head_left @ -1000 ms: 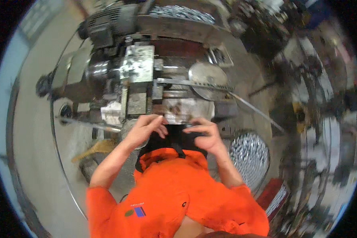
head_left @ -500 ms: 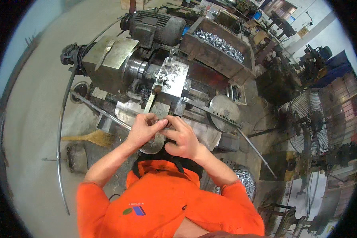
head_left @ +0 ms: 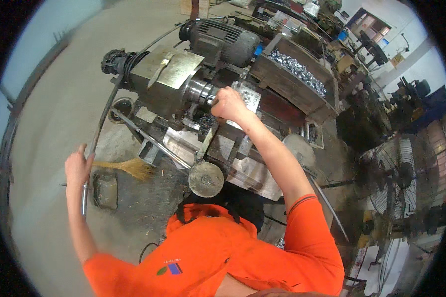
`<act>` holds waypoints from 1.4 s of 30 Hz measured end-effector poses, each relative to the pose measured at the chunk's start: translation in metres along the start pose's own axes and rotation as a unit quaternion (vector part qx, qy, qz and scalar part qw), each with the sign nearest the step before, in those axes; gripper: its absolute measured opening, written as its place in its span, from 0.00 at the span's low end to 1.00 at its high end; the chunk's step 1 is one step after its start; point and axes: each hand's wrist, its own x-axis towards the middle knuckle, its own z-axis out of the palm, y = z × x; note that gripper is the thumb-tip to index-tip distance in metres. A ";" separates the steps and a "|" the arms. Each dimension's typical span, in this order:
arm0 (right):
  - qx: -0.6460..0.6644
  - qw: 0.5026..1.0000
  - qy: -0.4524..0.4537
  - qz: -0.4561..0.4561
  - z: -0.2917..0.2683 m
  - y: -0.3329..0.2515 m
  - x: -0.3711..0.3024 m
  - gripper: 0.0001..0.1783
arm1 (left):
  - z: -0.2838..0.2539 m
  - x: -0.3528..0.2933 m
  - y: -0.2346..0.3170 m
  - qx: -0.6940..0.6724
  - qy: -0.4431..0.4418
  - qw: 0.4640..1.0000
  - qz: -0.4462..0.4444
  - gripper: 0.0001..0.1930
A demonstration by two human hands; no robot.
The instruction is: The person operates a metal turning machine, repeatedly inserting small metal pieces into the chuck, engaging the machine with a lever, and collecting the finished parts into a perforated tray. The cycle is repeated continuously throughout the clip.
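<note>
My R hand [head_left: 228,105] was at the shiny round steel spindle collar [head_left: 200,92], just L of that grip; fingers curled narrow, couldn't tell what, if anything, was btwn them. Bright flat steel block [head_left: 250,98] sat just R of it. My L hand [head_left: 77,167], well apart, was at the long grey metal rod [head_left: 104,116]; couldn't tell if closed round it. Yellow straw broom [head_left: 134,168] lay R of it.

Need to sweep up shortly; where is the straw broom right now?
In the head view, left of centre, the straw broom lies on the floor just right of the person's left hand, its bristles fanning out to the right.
</note>
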 end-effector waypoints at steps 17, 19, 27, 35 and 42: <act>0.109 0.989 0.103 0.012 0.011 -0.008 0.020 0.11 | 0.082 0.023 -0.111 0.089 -0.029 0.991 -0.096 0.08; 0.125 0.987 0.090 0.041 0.010 -0.011 0.025 0.14 | 0.085 0.059 -0.176 0.189 0.030 0.981 -0.045 0.05; 0.120 0.976 0.179 -0.038 0.020 0.008 0.015 0.11 | 0.089 0.109 -0.184 0.151 0.019 0.983 -0.099 0.09; 0.179 0.952 0.246 -0.030 -0.026 0.017 -0.102 0.11 | 0.223 0.086 -0.029 -0.245 0.058 0.960 -0.124 0.20; 0.083 0.953 0.235 0.175 -0.055 0.092 -0.269 0.09 | 0.260 0.072 0.056 0.131 -0.196 0.947 0.216 0.19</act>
